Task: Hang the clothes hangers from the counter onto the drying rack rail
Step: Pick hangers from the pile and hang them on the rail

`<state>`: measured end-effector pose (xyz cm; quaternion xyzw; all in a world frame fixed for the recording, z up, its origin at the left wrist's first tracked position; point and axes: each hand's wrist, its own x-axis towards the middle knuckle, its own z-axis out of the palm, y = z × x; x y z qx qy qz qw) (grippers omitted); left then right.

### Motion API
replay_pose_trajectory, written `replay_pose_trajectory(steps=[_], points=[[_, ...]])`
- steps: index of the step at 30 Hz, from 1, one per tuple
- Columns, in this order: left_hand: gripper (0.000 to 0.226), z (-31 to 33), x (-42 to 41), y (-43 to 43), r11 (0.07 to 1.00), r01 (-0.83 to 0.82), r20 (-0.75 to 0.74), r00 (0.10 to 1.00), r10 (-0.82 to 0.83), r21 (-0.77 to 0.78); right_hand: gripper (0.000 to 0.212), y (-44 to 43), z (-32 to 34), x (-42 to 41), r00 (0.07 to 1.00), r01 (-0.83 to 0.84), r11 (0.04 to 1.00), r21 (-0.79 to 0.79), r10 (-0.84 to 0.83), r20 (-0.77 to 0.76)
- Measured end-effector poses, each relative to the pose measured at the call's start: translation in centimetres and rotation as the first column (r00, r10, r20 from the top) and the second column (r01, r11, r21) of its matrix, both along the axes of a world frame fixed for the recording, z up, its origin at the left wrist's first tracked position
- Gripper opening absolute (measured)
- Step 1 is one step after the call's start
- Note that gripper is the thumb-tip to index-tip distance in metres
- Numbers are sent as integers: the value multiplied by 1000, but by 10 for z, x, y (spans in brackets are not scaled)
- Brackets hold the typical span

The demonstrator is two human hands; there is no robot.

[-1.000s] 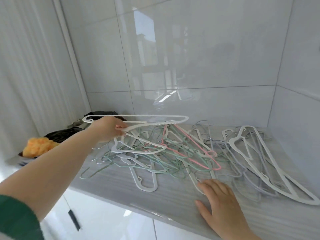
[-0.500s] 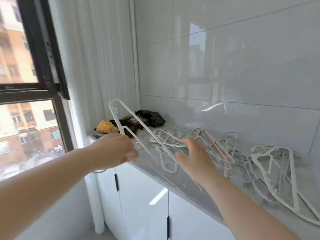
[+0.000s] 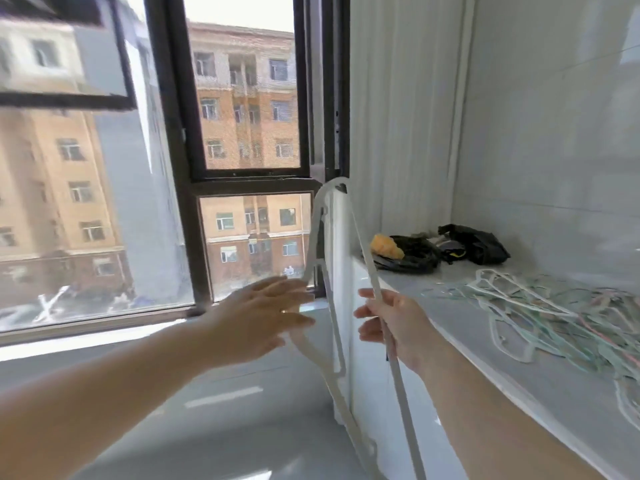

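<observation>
A large white hanger (image 3: 360, 239) stands on end in front of me, between the window and the counter. My right hand (image 3: 393, 325) grips its right bar. My left hand (image 3: 263, 313) is beside the hanger's left side with fingers straight and spread, touching or just short of it. A tangled pile of hangers (image 3: 554, 308) in white, green and pink lies on the grey counter (image 3: 519, 379) at the right. No drying rack rail is in view.
A dark-framed window (image 3: 188, 188) fills the left and centre. A white curtain (image 3: 398, 98) hangs by the tiled wall. Black bags (image 3: 479, 244) and an orange lump (image 3: 386, 247) sit at the counter's far end. White cabinet fronts (image 3: 346, 306) run below the counter.
I have turned left from the counter toward the window. The white hanger was lifted off the pile by my left hand; my right hand now grips it and my left hand has opened.
</observation>
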<state>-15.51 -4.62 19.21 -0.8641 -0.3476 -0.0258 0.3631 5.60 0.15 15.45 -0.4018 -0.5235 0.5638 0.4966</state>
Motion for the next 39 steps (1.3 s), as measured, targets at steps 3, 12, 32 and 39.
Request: replay_pose_trajectory(steps=[3,12,32,39], points=[[43,1,-47,-29,991,-129,210,970,120,33,24,-14,4,-42,1000,-14,995,98,14,1],[24,-19,-186,-140,675,-301,634,235,737,-673,22,-93,10,-193,956,-227,964,136,248,-159],[20,-44,-458,-425,840,-214,733,-621,276,-498,17,-328,1,-595,600,-760,642,97,752,-275],[27,-43,-564,-531,571,-605,810,-549,205,-554,45,-398,-14,-740,797,-604,783,146,589,135]])
